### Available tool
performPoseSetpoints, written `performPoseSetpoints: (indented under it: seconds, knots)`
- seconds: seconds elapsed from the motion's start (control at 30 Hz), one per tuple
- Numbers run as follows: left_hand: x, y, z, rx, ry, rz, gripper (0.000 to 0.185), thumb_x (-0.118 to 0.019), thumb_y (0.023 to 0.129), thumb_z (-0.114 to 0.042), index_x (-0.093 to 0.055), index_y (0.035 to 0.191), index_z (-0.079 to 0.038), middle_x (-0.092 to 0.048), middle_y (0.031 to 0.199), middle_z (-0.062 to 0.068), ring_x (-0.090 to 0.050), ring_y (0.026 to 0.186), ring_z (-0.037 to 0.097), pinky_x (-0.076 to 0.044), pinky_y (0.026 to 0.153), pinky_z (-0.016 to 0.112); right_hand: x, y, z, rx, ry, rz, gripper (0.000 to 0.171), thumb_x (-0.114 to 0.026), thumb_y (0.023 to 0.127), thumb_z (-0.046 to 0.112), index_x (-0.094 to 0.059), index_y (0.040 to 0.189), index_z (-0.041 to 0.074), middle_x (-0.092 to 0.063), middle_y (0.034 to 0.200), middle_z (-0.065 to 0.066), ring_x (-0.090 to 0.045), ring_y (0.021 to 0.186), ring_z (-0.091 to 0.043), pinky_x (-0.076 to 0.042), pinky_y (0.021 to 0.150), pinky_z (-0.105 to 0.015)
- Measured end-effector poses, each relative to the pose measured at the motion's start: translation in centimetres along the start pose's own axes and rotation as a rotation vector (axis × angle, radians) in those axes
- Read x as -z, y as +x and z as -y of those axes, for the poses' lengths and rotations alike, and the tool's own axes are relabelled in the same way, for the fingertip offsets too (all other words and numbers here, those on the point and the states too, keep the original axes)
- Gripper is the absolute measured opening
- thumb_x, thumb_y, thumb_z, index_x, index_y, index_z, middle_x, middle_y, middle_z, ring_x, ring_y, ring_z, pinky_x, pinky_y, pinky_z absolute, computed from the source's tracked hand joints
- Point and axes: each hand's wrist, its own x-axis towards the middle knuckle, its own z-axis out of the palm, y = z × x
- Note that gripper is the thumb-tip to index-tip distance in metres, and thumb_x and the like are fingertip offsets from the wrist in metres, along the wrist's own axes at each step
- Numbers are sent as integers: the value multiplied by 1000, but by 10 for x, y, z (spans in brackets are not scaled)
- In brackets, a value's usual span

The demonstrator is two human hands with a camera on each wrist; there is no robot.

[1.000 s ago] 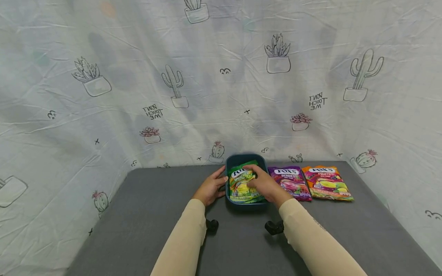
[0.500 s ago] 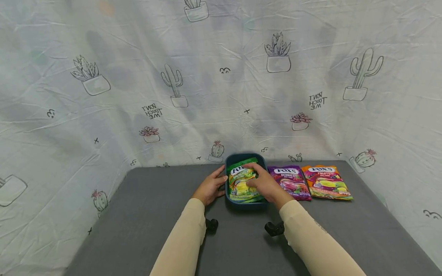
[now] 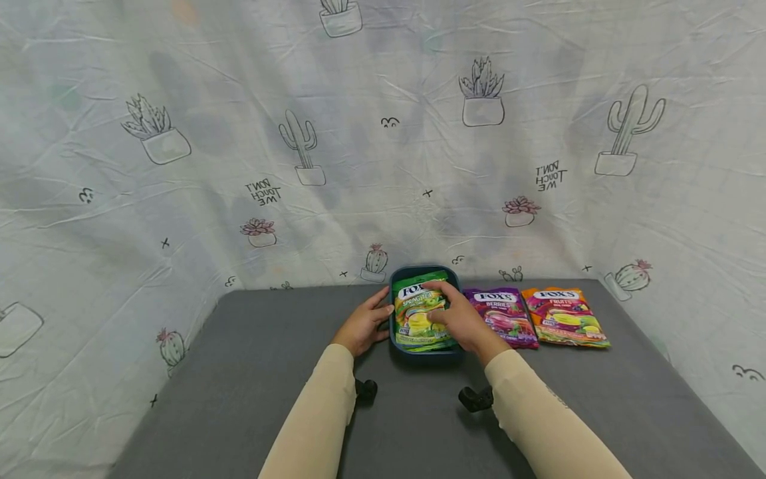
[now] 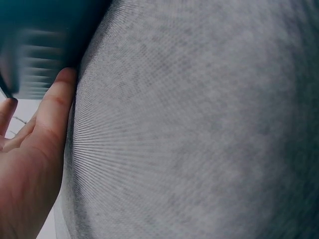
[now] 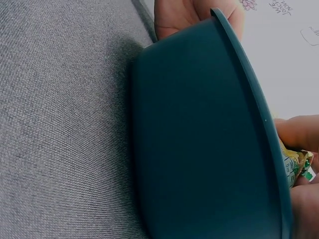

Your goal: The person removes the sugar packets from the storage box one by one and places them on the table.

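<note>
Head view — green Fox's Spring Tea candy bag [image 3: 417, 313] lying in the dark teal tub [image 3: 423, 350] at the far middle of the grey tabletop [image 3: 239, 386]. Right hand [image 3: 457, 318] resting on the bag's right half, fingers curled over it and gripping. Left hand [image 3: 362, 324] lying against the tub's left wall, fingers fairly straight, holding nothing. Purple Fox's Berries bag [image 3: 503, 316] lying flat just right of the tub; orange Fox's Fruits bag [image 3: 565, 316] beside that. Cactus-print sheet [image 3: 383, 133] hanging behind.

Left wrist view — left hand [image 4: 30, 159] touching the blurred tub [image 4: 40, 45] with an extended finger, grey tabletop [image 4: 199, 129] filling the rest.

Right wrist view — tub wall [image 5: 199, 149] filling the frame; right hand [image 5: 304, 164] pinching the bag's edge [image 5: 296, 164] at the rim; left hand [image 5: 189, 15] showing behind the tub.
</note>
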Motion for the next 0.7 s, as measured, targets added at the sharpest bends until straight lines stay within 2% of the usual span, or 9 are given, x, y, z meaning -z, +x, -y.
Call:
performPoseSetpoints:
  seconds: [0.33, 0.7]
  knots:
    - [1, 1, 3, 1, -5, -1, 71, -63, 112, -19, -29, 175, -22, -34, 173, 17, -41, 152, 34, -42, 112, 65, 1, -3, -2, 18, 44, -7, 61, -64, 107, -2, -51, 162, 22, -50, 146, -23, -65, 104, -35, -59, 85, -42]
    - [-2, -1, 2, 3, -17, -8, 69, -62, 113, -18, -31, 175, -22, -36, 173, 17, -43, 151, 33, -42, 111, 64, 6, -6, -4, 38, 149, -1, 62, -61, 109, -3, -48, 164, 21, -46, 152, -22, -64, 110, -35, -60, 86, -40]
